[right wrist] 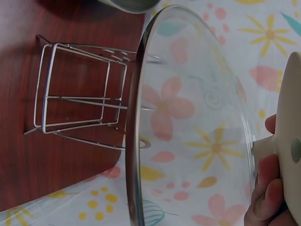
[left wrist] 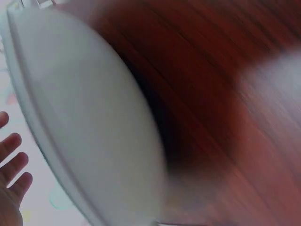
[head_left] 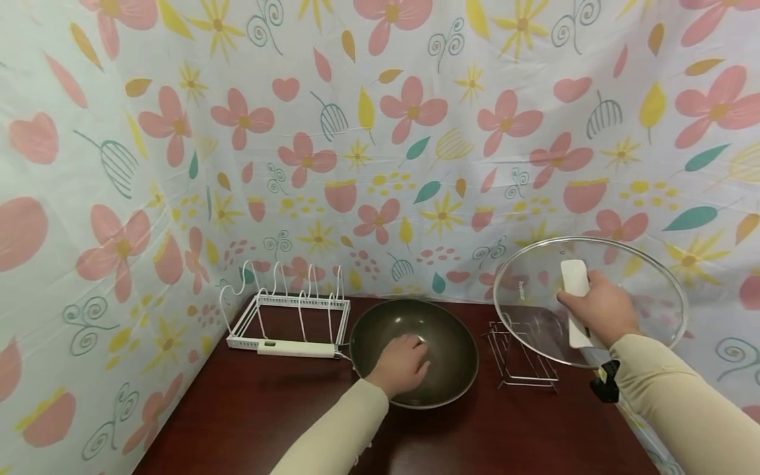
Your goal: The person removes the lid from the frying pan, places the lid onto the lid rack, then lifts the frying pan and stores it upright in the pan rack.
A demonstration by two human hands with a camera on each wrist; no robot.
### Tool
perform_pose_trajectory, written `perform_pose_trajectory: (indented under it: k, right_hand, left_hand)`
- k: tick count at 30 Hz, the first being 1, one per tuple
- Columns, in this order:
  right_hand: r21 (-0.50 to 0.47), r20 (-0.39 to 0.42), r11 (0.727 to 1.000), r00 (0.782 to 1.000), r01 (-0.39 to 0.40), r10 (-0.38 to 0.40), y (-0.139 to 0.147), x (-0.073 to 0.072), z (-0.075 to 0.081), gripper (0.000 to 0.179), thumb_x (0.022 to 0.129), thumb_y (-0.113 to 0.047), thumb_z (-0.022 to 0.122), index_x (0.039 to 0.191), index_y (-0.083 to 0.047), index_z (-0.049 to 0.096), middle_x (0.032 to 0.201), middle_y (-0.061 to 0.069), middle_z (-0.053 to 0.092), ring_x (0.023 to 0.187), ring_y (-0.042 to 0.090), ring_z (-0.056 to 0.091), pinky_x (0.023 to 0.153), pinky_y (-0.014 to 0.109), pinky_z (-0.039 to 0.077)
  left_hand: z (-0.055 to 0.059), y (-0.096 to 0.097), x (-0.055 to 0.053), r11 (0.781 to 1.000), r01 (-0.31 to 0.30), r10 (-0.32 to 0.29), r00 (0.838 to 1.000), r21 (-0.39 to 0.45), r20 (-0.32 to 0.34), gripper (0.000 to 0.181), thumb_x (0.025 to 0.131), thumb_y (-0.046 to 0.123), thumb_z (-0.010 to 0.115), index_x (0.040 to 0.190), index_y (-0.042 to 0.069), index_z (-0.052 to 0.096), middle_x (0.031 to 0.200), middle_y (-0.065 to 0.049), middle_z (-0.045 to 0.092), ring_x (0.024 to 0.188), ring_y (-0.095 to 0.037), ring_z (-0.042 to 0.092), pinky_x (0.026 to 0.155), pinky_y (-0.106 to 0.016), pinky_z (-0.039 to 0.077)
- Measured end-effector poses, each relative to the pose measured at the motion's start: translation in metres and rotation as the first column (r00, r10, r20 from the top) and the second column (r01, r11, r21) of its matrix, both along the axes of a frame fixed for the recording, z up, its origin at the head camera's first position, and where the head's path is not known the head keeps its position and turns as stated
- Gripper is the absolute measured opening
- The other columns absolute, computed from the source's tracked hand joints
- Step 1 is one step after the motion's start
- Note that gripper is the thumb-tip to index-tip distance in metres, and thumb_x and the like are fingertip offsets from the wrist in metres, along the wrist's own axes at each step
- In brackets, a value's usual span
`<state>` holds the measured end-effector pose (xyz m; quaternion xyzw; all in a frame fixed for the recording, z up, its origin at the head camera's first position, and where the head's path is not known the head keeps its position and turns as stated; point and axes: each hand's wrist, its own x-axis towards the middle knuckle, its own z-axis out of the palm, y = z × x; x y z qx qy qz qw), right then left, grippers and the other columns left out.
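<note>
And here on the worktop the right hand has the action, fingers and thumb curled firmly round the pale handle of the glass lid. Good place to hold it, I'd say: the handle sits mid-lid, so one hand can probably balance the weight. The lid is up in the air, tipped well towards upright, to the right of the pan and over the wire stand; I can't tell whether any of its rim touches the wire.

Across to the pan, sitting on the worktop uncovered, mouth up, its long handle pointing left along the near edge of the white rack. That likely keeps the handle out of the lid's way. The left hand is over the pan's hollow, fingers loose and a little spread, gripping nothing; whether a fingertip brushes the inside, I can't tell. The two racks flank the pan, seemingly leaving the middle for it, with the flowered curtain behind.
</note>
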<state>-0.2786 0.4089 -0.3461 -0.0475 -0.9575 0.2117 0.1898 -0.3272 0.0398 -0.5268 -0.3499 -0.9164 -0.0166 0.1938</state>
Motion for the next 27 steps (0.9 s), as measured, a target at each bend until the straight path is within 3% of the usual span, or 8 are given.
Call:
perform_pose_trajectory:
  k: [6, 9, 12, 17, 27]
  right_hand:
    - [0.011, 0.005, 1.000, 1.000, -0.012, 0.012, 0.003, -0.002, -0.004, 0.070, 0.093, -0.041, 0.065, 0.128, 0.014, 0.042, 0.090, 0.030, 0.062, 0.060, 0.028, 0.058, 0.047, 0.036, 0.045]
    - [0.007, 0.021, 1.000, 0.999, -0.028, 0.028, 0.003, -0.004, -0.007, 0.069, 0.094, -0.043, 0.065, 0.127, 0.014, 0.043, 0.088, 0.028, 0.063, 0.059, 0.026, 0.058, 0.047, 0.036, 0.045]
    - [0.009, 0.031, 0.999, 0.999, -0.040, 0.039, 0.003, -0.006, -0.010, 0.069, 0.095, -0.045, 0.064, 0.127, 0.013, 0.043, 0.089, 0.027, 0.064, 0.059, 0.025, 0.058, 0.048, 0.036, 0.046]
    - [0.015, 0.022, 0.999, 0.999, -0.036, 0.035, 0.004, -0.005, -0.013, 0.068, 0.095, -0.044, 0.063, 0.127, 0.013, 0.042, 0.092, 0.029, 0.063, 0.060, 0.025, 0.058, 0.049, 0.035, 0.045]
    - [0.000, 0.015, 0.999, 0.999, -0.041, 0.041, 0.004, -0.001, -0.014, 0.075, 0.095, -0.043, 0.064, 0.138, 0.014, 0.039, 0.100, 0.034, 0.063, 0.061, 0.025, 0.059, 0.048, 0.036, 0.047]
  left_hand:
    - [-0.008, -0.022, 0.000, 1.000, -0.014, 0.012, 0.994, 0.019, 0.110, 0.053, 0.097, 0.065, 0.049, 0.133, 0.028, 0.064, 0.136, 0.001, 0.058, 0.126, -0.020, 0.053, 0.106, -0.042, 0.042]
    - [-0.016, -0.038, -0.004, 0.996, -0.080, 0.073, 0.987, 0.042, 0.140, 0.058, 0.095, 0.068, 0.048, 0.136, 0.029, 0.062, 0.142, -0.002, 0.055, 0.134, -0.025, 0.048, 0.112, -0.047, 0.035]
    - [-0.021, -0.058, -0.008, 0.983, -0.171, 0.157, 0.969, 0.060, 0.191, 0.060, 0.095, 0.068, 0.050, 0.140, 0.030, 0.059, 0.151, -0.006, 0.048, 0.142, -0.030, 0.040, 0.117, -0.052, 0.027]
    - [-0.023, -0.081, -0.010, 0.975, -0.208, 0.182, 0.951, 0.082, 0.251, 0.059, 0.098, 0.066, 0.045, 0.146, 0.032, 0.053, 0.160, -0.009, 0.037, 0.149, -0.034, 0.029, 0.121, -0.056, 0.016]
    - [-0.024, -0.119, -0.012, 0.961, -0.270, 0.245, 0.933, 0.063, 0.264, 0.057, 0.101, 0.061, 0.043, 0.148, 0.030, 0.051, 0.160, -0.013, 0.036, 0.145, -0.037, 0.035, 0.115, -0.059, 0.027]
